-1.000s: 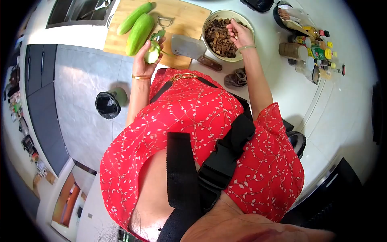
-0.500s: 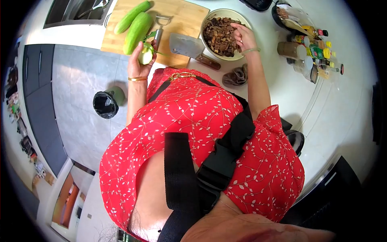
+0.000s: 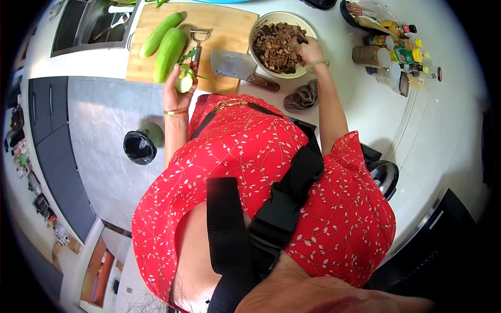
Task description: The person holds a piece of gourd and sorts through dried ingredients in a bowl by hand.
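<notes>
My left hand [image 3: 171, 93] is wrapped round a short cut piece of green vegetable [image 3: 185, 82], its pale cut face showing, with thin green leaves and stems at its upper end. It is held at the near edge of the wooden cutting board [image 3: 209, 28]. My right hand [image 3: 311, 50] is at the right rim of a bowl [image 3: 254, 57] of brown chopped pieces [image 3: 281, 46]; its fingers are bent together over the contents, and what they hold is too small to make out. On the board lie two long green gourds [image 3: 170, 52] [image 3: 160, 35], a peeler [image 3: 199, 35] and a cleaver [image 3: 232, 63].
A dark crumpled cloth [image 3: 301, 97] lies below the bowl. Bottles and jars [image 3: 402, 56] stand at the right, near a dark container [image 3: 360, 14]. At the upper left is a sink [image 3: 94, 26]. A lined bin [image 3: 140, 147] stands on the floor.
The board, gourds and bowl have shifted left and slightly down in view. My right hand has moved to the bowl's right side, with its fingers lower. My left hand still holds the cut piece.
</notes>
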Tool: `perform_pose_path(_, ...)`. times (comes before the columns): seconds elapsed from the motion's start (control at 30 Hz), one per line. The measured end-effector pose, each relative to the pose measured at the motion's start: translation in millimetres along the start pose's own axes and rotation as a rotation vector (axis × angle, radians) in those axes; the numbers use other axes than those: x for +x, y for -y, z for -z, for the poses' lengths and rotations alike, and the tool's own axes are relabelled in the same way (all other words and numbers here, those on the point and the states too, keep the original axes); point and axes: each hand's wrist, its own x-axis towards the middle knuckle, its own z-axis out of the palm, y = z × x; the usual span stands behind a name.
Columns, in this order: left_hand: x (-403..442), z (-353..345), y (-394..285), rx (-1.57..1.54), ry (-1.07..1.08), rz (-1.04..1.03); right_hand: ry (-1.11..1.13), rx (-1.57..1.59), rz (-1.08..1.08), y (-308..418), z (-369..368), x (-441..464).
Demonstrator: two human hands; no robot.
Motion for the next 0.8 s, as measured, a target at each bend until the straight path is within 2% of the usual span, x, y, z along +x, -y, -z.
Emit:
perform_pose_path(0.13, 0.3, 0.6, 0.5, 0.017, -0.014, -0.004, 0.164, 0.245, -0.054, 11.9, -4.6, -11.4)
perform_pose_path(0.23, 2.1, 1.5, 1.8, 0.002, -0.015, 0.0, 0.173, 0.08, 0.017, 26.7, -21.5, -25.8)
perform_pose_path(0.37, 2.3, -1.2, 1.2, -0.006, -0.006, 0.008, 0.192, 0.137, 0.152, 51.9, -26.8, -57.5)
perform_pose_path(0.5, 3.0, -0.9, 0.8, 0.001, -0.028, -0.003, 0.11, 0.169, 0.262, 44.7, -29.8, -57.4)
perform_pose_path(0.63, 0.8, -2.3, -1.4, 0.004, -0.051, -0.018, 0.12, 0.477, 0.101, 36.7, -2.0, -56.9)
perform_pose_path(0.8, 0.9, -3.2, -2.2, 0.011, -0.063, -0.012, 0.132, 0.465, -0.097, 8.0, 2.1, -56.5)
